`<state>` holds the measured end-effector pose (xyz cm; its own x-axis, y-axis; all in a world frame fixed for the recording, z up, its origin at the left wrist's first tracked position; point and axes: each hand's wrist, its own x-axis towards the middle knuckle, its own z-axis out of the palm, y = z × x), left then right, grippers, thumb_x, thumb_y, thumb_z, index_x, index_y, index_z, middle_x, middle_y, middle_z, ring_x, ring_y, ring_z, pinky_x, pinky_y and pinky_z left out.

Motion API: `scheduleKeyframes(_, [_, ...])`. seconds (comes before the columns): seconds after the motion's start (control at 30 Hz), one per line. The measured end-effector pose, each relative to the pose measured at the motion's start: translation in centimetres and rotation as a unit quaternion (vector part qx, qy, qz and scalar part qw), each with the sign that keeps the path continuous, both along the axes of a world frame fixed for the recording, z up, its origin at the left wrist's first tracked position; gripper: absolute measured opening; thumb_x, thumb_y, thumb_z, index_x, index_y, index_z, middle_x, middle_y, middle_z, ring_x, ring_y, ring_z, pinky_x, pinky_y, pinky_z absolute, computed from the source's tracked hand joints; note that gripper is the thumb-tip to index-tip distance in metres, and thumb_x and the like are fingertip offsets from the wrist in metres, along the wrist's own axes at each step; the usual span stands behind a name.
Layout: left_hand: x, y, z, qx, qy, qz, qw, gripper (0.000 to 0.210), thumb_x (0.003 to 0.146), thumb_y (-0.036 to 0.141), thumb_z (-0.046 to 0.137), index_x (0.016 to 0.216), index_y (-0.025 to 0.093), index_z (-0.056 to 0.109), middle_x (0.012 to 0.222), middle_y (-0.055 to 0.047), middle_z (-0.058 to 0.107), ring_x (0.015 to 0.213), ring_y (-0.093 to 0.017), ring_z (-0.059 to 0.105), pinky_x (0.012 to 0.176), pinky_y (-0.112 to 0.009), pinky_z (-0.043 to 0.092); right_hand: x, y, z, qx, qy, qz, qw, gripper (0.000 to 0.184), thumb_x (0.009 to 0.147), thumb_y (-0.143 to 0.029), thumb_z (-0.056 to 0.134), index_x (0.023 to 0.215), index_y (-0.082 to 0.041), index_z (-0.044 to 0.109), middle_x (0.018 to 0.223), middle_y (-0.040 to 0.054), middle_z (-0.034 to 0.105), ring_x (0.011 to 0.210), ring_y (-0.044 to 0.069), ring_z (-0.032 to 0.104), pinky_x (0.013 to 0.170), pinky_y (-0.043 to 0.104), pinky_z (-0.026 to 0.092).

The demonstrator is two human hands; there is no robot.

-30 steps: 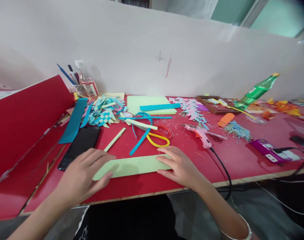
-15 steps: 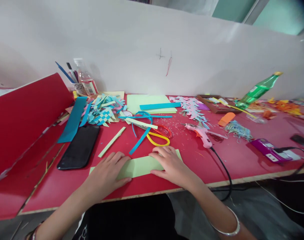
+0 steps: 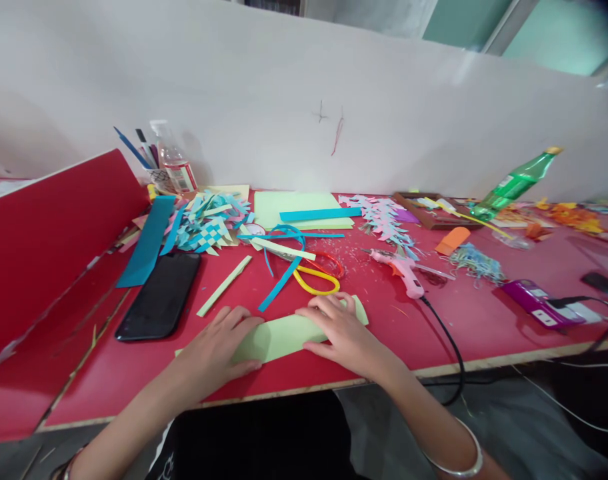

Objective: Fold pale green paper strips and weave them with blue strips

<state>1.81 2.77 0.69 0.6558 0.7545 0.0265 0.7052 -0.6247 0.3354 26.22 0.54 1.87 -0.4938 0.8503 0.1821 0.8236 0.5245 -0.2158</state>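
A: What takes up the most room?

B: The red worktop, running across the frame, with a red board slanting up at the left.

A: And next in size?

B: A pale green paper strip, lying at lower centre near the worktop's front edge.

A: What touches it?

B: The left hand lies over its left part and the right hand over its right part, bare paper showing between. Both are spread, thumbs toward the front edge and apart from the fingers.

A: Anything smaller?

B: A black phone left of centre, a pink glue gun right of centre, scissors just above the paper, and a narrow green piece between phone and scissors.
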Motion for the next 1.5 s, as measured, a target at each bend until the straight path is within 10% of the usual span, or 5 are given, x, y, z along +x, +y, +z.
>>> scheduleKeyframes(0.2, [0.4, -0.4, 1.0, 0.112, 0.041, -0.006, 0.993, 0.039, 0.073, 0.031, 0.06, 0.11, 0.024, 0.049, 0.105, -0.005, 0.055, 0.097, -0.022, 0.05, 0.084, -0.035, 0.041, -0.2, 0.2, -0.8, 0.079, -0.01, 0.009, 0.997, 0.006, 0.081, -0.018, 0.049, 0.084, -0.018, 0.055, 0.08, 0.0017, 0.057, 0.08, 0.015, 0.051, 0.083, 0.035, 0.028])
scheduleKeyframes(0.5, [1.3, -2.2, 3.9, 0.361, 0.107, -0.078, 0.923, 0.025, 0.081, 0.004, 0.036, 0.085, 0.017, 0.057, 0.079, -0.004, 0.061, 0.074, -0.019, 0.054, 0.069, -0.033, 0.04, -0.3, -0.8, 0.0, 0.259, 0.033, 0.052, 0.964, 0.017, 0.082, -0.006, 0.043, 0.079, -0.015, 0.056, 0.081, 0.0043, 0.062, 0.079, 0.014, 0.054, 0.08, 0.03, 0.038])
scheduleKeyframes(0.93, [0.8, -2.5, 1.3, 0.107, 0.085, -0.054, 0.989, 0.042, 0.075, 0.014, 0.054, 0.115, 0.027, 0.047, 0.116, -0.004, 0.053, 0.101, -0.02, 0.053, 0.084, -0.032, 0.044, 0.6, -1.8, -1.0, 0.03, 0.024, 0.091, 0.995, 0.015, 0.084, -0.022, 0.047, 0.09, -0.02, 0.061, 0.105, 0.0057, 0.06, 0.096, 0.018, 0.055, 0.083, 0.031, 0.043])
scheduleKeyframes(1.17, [-0.2, -2.1, 1.1, 0.08, 0.024, -0.084, 0.993, 0.02, 0.086, 0.028, 0.042, 0.094, 0.023, 0.06, 0.091, -0.003, 0.062, 0.083, -0.017, 0.058, 0.074, -0.028, 0.046, 1.0, -1.1, -0.2, -0.031, 0.067, 0.095, 0.993, 0.021, 0.086, -0.026, 0.044, 0.085, -0.022, 0.065, 0.099, 0.0025, 0.063, 0.089, 0.012, 0.057, 0.078, 0.024, 0.043])
scheduleKeyframes(1.5, [-2.3, -1.4, 2.5, -0.007, -0.049, 0.016, 0.999, 0.042, 0.08, 0.041, 0.048, 0.12, 0.028, 0.045, 0.122, -0.004, 0.05, 0.11, -0.021, 0.048, 0.092, -0.03, 0.04, 1.3, -0.6, 0.3, 0.208, 0.019, 0.035, 0.977, 0.022, 0.084, -0.012, 0.044, 0.078, -0.022, 0.063, 0.088, 0.0012, 0.063, 0.085, 0.012, 0.054, 0.1, 0.042, 0.023])
